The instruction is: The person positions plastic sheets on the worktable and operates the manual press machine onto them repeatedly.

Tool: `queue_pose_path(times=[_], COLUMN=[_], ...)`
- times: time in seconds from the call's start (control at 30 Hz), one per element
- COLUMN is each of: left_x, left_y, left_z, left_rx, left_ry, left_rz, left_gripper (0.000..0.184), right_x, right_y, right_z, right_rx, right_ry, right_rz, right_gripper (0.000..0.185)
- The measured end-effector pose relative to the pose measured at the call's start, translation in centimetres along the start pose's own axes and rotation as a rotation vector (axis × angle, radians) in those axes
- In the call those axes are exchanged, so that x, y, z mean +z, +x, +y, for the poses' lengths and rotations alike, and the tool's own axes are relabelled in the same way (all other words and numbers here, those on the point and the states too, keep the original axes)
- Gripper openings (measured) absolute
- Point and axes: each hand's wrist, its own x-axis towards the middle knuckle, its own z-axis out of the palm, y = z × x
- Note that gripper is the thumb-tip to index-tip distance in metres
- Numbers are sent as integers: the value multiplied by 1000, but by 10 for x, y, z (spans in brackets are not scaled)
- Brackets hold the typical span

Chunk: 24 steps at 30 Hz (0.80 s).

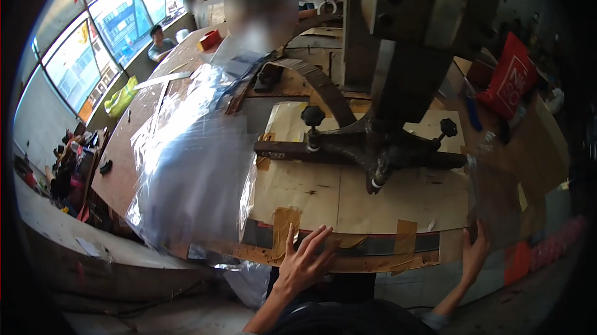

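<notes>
My left hand is over the front edge of the work board, its fingers spread and nothing in them. Its fingertips are beside a strip of brown tape. At the board's right front corner, my right hand has its thumb and fingers at the lower edge of a clear plastic sheet, seemingly gripping it. Between and beyond the hands lies the tan board, under the dark metal press head with its black knobs. A stack of clear plastic sheets lies left of the board.
The press column rises in front of me. A red bag stands at the right. On the far left of the table are a yellow-green bag and a red tape roll. Other people are at the back.
</notes>
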Motion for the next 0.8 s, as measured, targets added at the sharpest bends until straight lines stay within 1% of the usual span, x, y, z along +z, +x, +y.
queue_pose_path(times=[0.07,0.13,0.17,0.2,0.23,0.3,0.4,0.5,0.6,0.7,0.77,0.8], left_x=[2,4,5,5,5,5,4,5,4,5,9,8], left_y=[4,3,4,4,5,6,8,8,11,14,11,13], left_z=[1,0,0,0,1,2,2,3,7,9,8,11], left_rx=[-13,-37,-12,8,25,40,57,65,65,72,85,92], left_ry=[33,24,31,41,54,52,34,28,56,84,102,114], left_rz=[40,99,101,102,106,97,116,130,152,185,200,217], left_gripper=[38,33,31,30,28,31,31,30,26,21,20,18], right_x=[-6,-18,-22,-21,-23,-30,-33,-18,-18,-31,-27,-15], right_y=[2,6,5,7,5,10,11,13,16,32,80,105], right_z=[-5,-21,-23,-16,-10,-11,-17,3,10,11,21,26], right_rx=[20,95,132,38,49,55,83,80,65,-88,-238,-368], right_ry=[-52,-40,-31,12,34,84,99,163,113,-13,-8,52], right_rz=[-31,-87,-116,-78,-94,-129,-125,-72,-46,-161,-257,-249], right_gripper=[49,47,47,46,45,43,46,45,42,38,38,38])
